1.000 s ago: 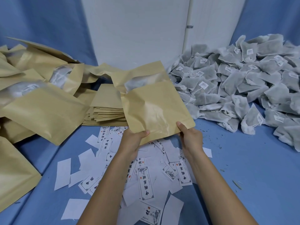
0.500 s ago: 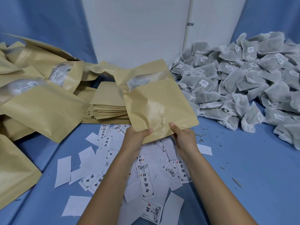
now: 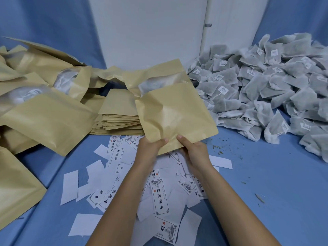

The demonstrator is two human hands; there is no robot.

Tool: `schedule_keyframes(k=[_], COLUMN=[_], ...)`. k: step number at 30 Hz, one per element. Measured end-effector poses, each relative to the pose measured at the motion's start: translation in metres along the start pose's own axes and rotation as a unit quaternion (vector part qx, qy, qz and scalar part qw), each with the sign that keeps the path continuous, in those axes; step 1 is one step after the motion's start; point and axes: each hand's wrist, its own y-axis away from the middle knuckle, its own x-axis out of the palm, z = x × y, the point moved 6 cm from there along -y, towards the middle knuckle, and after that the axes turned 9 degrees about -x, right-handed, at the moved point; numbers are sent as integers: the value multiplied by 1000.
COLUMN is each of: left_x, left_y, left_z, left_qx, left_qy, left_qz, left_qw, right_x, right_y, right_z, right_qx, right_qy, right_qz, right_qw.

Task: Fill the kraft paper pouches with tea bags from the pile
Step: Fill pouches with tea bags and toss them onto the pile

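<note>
Bare left hand (image 3: 148, 152), bare right hand (image 3: 194, 153), short plain thumbnails (image 3: 179, 137), bare left forearm (image 3: 124, 201) and bare right forearm (image 3: 230, 201), uncovered to the frame's lower edge

White printed labels (image 3: 160, 197) lie scattered on the blue cloth (image 3: 266, 174), a white wall (image 3: 150, 32) behind
</note>
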Motion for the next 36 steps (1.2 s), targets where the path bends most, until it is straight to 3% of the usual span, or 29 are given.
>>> schedule_keyframes(k=[6,10,13,20,23,26,31,36], left_x=[4,7,9,17,19,21,24,17], left_y=[-5,-6,-5,-1,-1,3,8,7], left_z=[5,5,8,10,11,8,10,2], left_qx=[-4,9,4,-6,-10,-13,-29,-12], left_qy=[-1,-27,-48,-19,-8,-5,2,-2], left_qz=[3,-8,-9,12,20,23,37,14], left_qw=[1000,1000,999,1000,1000,1000,999,1000], right_x=[-3,6,8,19,20,28,28,32], right_y=[-2,2,3,11,12,18,20,19], right_z=[-2,-11,-11,-17,-15,-16,-19,-13], right_qx=[-15,10,4,7,4,20,14,37], right_qy=[21,30,42,69,40,5,63,-7], right_qz=[-17,24,13,60,53,97,76,120], right_qw=[1000,999,999,996,998,995,995,992])
